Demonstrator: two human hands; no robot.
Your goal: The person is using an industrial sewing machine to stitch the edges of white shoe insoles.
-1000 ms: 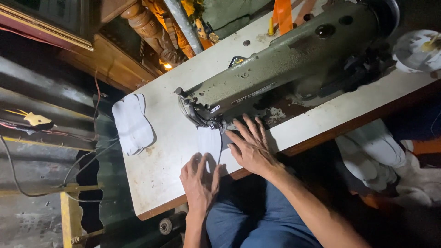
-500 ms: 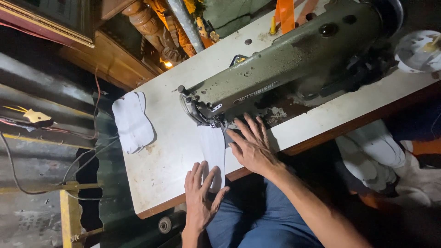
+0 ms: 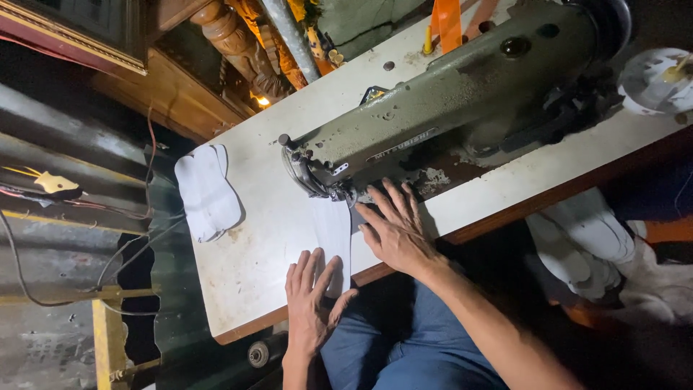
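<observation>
Both hands (image 3: 314, 300) (image 3: 393, 231) lie flat, fingers spread, on white fabric (image 3: 333, 230).

An olive-green sewing machine (image 3: 462, 94), worn and speckled with pale chips, is seen on an off-white table (image 3: 253, 253) edged in reddish brown. A plain white fabric piece (image 3: 333, 231) is shown under the machine's head. A stack of white cut pieces (image 3: 208, 191) is seen to one side. Blue trousers (image 3: 419, 339) are visible below. An orange strap (image 3: 449, 22) is seen behind.
</observation>
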